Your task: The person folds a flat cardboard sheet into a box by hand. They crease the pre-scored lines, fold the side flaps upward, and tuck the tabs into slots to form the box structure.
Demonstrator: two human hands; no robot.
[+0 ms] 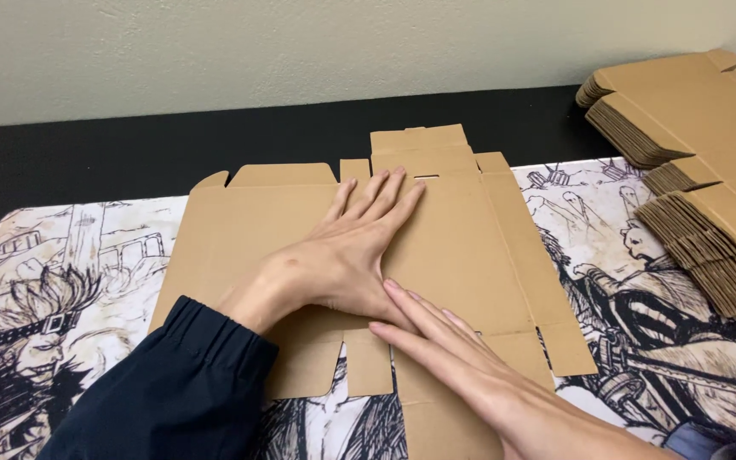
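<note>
A flat cardboard box blank [470, 247] lies unfolded on an illustrated desk mat [61, 281]; the left hand [347, 251], fingers spread and flat, presses its middle; the right hand [462, 362], also open, rests palm-down on the near edge; no flap appears raised yet, so folding seems barely begun; stacks of flat cardboard blanks [700, 162] wait at the far right.

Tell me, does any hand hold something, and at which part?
Nothing is gripped. The left hand lies flat on the middle of the flat cardboard box blank; the right hand presses its near part.
</note>
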